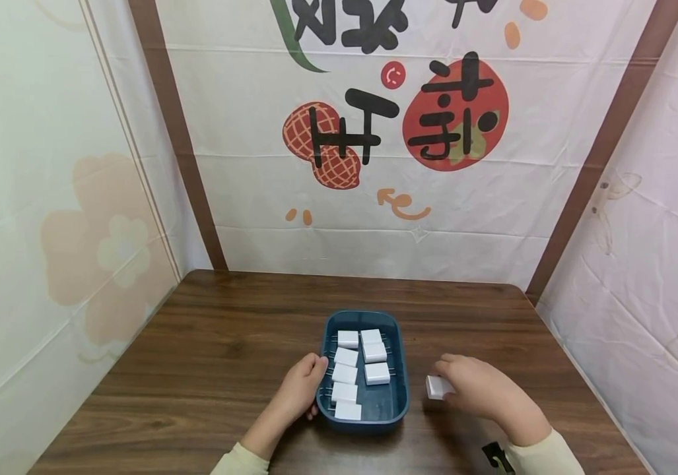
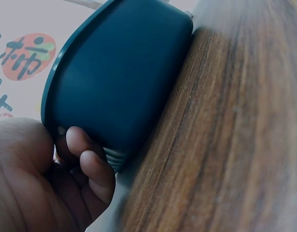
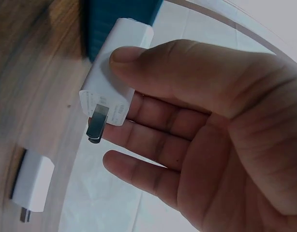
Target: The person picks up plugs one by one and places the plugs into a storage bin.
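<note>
A dark blue plastic tray (image 1: 381,408) stands on the table with two columns of white charger plugs (image 1: 346,374) inside, their metal prongs pointing sideways. My left hand (image 1: 304,384) grips the tray's left rim, thumb on the edge and fingers curled below it against the outer wall. To the right of the tray, my right hand (image 1: 474,390) pinches another white charger plug (image 3: 112,72) between thumb and fingers. Its flat prongs show in the right wrist view. One more white charger plug (image 3: 33,181) lies on the table in that view, hidden in the head view.
The brown wood-grain table (image 1: 243,336) extends around the tray. Printed white cloth (image 1: 243,198) hangs behind it and along both sides. A small black piece (image 1: 496,456) sits by the right sleeve (image 1: 543,455).
</note>
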`<control>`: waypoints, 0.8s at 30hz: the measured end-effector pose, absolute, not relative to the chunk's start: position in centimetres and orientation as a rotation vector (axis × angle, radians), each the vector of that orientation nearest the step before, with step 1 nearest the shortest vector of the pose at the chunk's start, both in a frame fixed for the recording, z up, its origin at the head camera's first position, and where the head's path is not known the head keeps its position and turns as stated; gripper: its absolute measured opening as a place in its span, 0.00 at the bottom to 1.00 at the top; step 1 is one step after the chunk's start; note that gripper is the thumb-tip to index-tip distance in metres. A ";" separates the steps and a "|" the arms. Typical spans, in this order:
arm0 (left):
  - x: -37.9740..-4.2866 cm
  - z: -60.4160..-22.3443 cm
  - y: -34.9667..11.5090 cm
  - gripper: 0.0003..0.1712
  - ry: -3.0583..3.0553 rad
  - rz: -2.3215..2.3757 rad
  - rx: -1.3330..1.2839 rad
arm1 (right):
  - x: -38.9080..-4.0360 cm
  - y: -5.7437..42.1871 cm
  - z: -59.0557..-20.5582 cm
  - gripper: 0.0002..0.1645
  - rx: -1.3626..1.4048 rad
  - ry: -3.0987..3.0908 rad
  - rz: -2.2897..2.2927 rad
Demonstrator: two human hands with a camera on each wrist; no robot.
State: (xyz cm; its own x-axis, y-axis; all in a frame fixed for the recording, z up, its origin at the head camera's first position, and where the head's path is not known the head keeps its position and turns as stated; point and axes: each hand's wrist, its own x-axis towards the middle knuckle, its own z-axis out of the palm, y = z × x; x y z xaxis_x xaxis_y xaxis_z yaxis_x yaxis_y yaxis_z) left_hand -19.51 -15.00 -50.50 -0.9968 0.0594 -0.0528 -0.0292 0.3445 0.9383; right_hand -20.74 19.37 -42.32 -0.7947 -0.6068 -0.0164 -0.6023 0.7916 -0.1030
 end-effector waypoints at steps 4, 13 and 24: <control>-19.5 -50.5 -15.0 0.24 2.509 1.759 0.034 | -21.0 19.0 -41.7 0.19 -1.012 2.932 -0.149; -19.6 -50.6 -15.0 0.23 2.498 1.764 0.029 | -21.5 17.8 -40.9 0.19 -1.093 2.939 -0.194; -19.5 -50.6 -15.1 0.25 2.508 1.755 0.039 | -21.9 15.6 -40.0 0.19 -1.152 2.933 -0.201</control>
State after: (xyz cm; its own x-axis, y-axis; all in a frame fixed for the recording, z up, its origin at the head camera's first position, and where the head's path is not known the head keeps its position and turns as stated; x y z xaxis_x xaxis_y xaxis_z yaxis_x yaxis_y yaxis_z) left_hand -19.49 -15.09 -50.59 -0.9965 0.0666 -0.0513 -0.0254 0.3432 0.9389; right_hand -21.89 15.58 -40.02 -0.7337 -0.6767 0.0614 -0.6787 0.7258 -0.1121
